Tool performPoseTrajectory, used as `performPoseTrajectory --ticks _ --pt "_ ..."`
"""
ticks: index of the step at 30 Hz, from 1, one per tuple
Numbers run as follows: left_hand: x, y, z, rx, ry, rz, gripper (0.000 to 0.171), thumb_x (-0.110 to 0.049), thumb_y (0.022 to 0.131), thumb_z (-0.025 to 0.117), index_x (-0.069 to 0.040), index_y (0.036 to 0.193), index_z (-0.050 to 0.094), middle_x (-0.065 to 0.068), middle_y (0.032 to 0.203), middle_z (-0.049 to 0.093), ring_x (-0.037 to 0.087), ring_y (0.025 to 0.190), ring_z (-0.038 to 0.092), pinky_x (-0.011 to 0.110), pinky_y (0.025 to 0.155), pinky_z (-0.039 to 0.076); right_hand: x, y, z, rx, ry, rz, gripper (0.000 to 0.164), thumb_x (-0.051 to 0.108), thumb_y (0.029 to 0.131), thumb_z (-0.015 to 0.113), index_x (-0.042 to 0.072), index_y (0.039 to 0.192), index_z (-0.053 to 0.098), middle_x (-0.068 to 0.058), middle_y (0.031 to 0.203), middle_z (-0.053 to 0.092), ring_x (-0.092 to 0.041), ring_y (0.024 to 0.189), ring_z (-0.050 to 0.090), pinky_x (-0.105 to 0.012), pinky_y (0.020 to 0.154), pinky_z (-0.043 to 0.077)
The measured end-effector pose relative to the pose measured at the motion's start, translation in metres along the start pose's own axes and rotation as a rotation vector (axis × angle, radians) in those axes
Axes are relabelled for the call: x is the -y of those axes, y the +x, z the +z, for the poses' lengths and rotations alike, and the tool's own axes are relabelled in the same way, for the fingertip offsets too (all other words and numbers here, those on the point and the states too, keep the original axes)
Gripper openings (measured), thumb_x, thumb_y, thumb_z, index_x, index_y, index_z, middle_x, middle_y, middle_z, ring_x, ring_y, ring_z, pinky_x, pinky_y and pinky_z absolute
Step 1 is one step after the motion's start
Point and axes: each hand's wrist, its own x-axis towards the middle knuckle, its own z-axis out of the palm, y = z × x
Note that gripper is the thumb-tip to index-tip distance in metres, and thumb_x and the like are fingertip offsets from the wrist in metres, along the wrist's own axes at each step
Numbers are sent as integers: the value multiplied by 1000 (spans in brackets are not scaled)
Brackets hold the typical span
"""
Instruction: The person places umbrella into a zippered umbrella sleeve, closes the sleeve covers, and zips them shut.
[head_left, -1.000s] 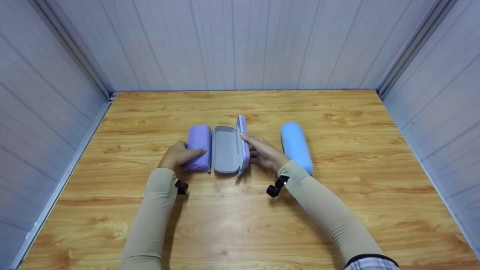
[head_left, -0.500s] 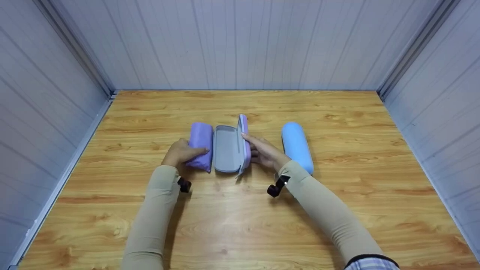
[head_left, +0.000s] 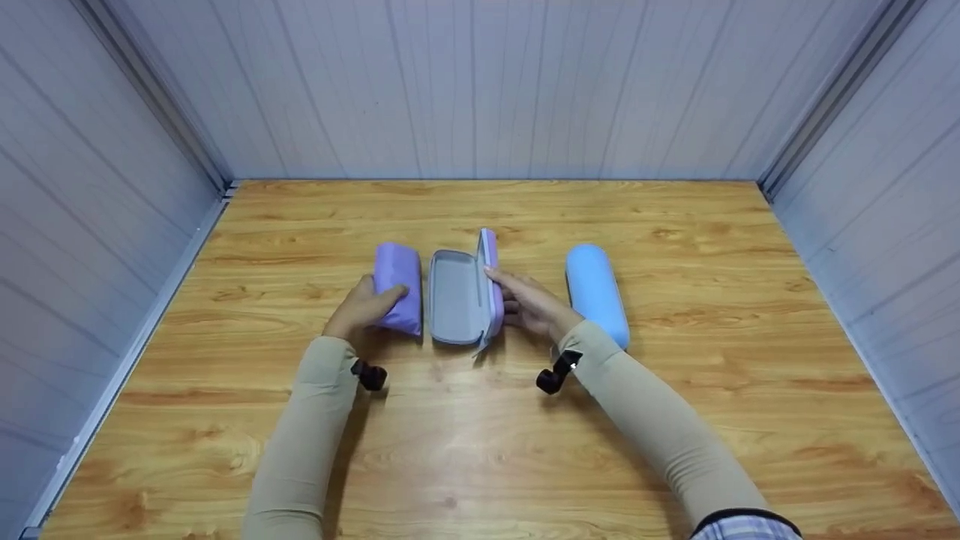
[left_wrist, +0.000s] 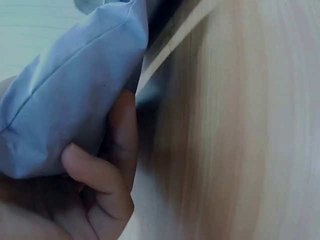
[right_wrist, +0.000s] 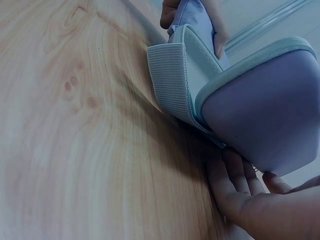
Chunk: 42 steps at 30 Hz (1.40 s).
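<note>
My left hand (head_left: 363,308) grips the near end of an oblong purple fabric bundle (head_left: 396,268), its thumb across the top. In the left wrist view, curled fingers (left_wrist: 102,175) sit under the bundle's seamed cloth. Just right of the bundle, with a narrow gap between, an unzipped purple case (head_left: 455,300) lies with its grey-lined base up and nothing inside. Its lid (head_left: 492,281) stands nearly upright on the right side. My right hand (head_left: 534,309) holds that lid, thumb over the rim and fingers behind. The right wrist view shows a ribbed fabric strip (right_wrist: 167,77) at the case's near end.
A rounded blue case (head_left: 597,292) lies on the wooden table (head_left: 450,435), right of my right hand and partly behind the forearm. Pale panel walls (head_left: 472,90) enclose the table at the back and both sides.
The purple bundle, after shifting a little right, has swung slightly back left and away from me in my left hand, widening the gap to the case. The right hand and open case stay put.
</note>
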Motion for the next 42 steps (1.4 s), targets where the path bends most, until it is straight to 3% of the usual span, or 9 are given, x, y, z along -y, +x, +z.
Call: performPoseTrajectory --ticks 3,6,12,16,22,28,36,42 --pt "-4 0 -2 -47 37 74 36 -24 99 49 7 118 47 18 105 60 22 91 60 30 79 51 0 0 -1 5 0 -12 59 45 97 64 3 136 50 -21 123 64 -27 101 65 -41 93 54" --pt "-12 -4 -2 -90 67 128 36 -22 101 44 8 119 48 19 108 59 25 96 59 35 87 49 0 -1 -1 11 3 -20 57 44 97 63 3 135 50 -23 125 62 -27 102 65 -41 93 54" --pt "-30 -14 7 -64 -57 68 64 -24 98 51 8 148 28 26 135 48 32 118 52 44 102 45 0 -3 -2 8 4 -16 57 43 97 63 2 135 51 -25 130 59 -28 104 64 -41 94 53" --pt "-40 -18 16 -26 -140 57 68 -23 95 56 5 151 27 25 139 47 33 120 54 44 101 47 0 -4 -2 13 4 -20 59 43 98 63 1 137 50 -24 128 60 -28 104 64 -42 95 53" --pt "-49 -24 25 46 -149 84 71 -19 95 61 5 152 27 27 140 47 38 121 54 45 100 48 -1 -4 -1 11 12 -16 61 44 97 64 1 138 48 -21 124 63 -27 103 65 -41 94 53" --pt "-50 -26 33 84 -96 103 73 -17 97 64 5 154 23 30 143 45 42 123 54 46 100 49 -2 -3 0 19 25 -18 61 43 97 65 2 139 47 -18 120 64 -25 100 65 -40 94 53" --pt "-52 -21 46 34 52 130 69 -17 96 65 8 150 29 30 140 49 40 119 57 45 96 52 -4 -3 0 26 13 -29 61 42 98 63 1 140 45 -21 126 61 -30 109 62 -41 96 52" --pt "-48 -17 58 43 83 128 66 -17 97 64 9 148 32 30 133 53 39 113 61 43 88 56 -4 -4 2 11 21 -19 63 41 98 64 1 142 42 -20 127 59 -29 111 61 -41 97 51"
